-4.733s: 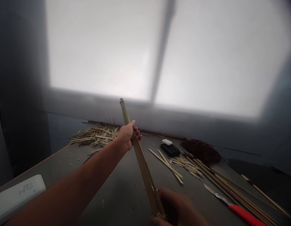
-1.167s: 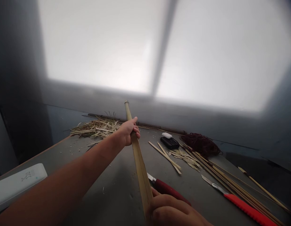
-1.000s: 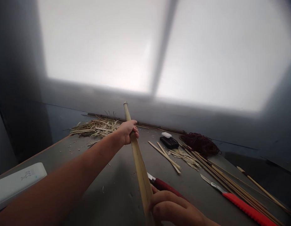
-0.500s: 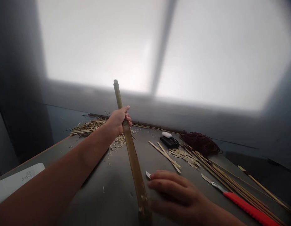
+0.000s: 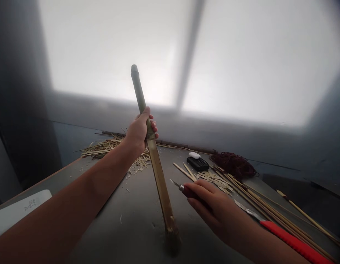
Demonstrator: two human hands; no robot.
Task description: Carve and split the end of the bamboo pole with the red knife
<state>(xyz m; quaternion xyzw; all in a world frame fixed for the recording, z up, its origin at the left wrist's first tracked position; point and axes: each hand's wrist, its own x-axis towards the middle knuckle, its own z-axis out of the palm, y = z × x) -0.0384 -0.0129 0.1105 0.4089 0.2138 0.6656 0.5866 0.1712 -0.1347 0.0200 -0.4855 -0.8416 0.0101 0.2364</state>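
My left hand [image 5: 141,128] is wrapped round a bamboo pole [image 5: 159,176], near a node in its upper half. The pole leans away from me, its capped-looking pale tip against the bright wall and its dark lower end close to me, blurred. Along the lower length its face looks flat and brownish, as if split. My right hand [image 5: 211,205], just right of the pole, is closed on the dark red handle of a small knife [image 5: 181,187]. The knife's short blade points up and left towards the pole, apart from it.
Bamboo shavings [image 5: 104,148] are heaped at the back left. Behind lie a black case [image 5: 198,164] with a white lid-like piece, dark red yarn [image 5: 233,165] and bamboo slips [image 5: 216,179]. Thin sticks [image 5: 269,205] and a red-handled cutter [image 5: 291,242] lie right. A white object [image 5: 24,212] stands left.
My left hand has raised the pole, so its tip stands higher. My right hand has moved up and right of the pole's lower end, with the knife now plainly in its fingers.
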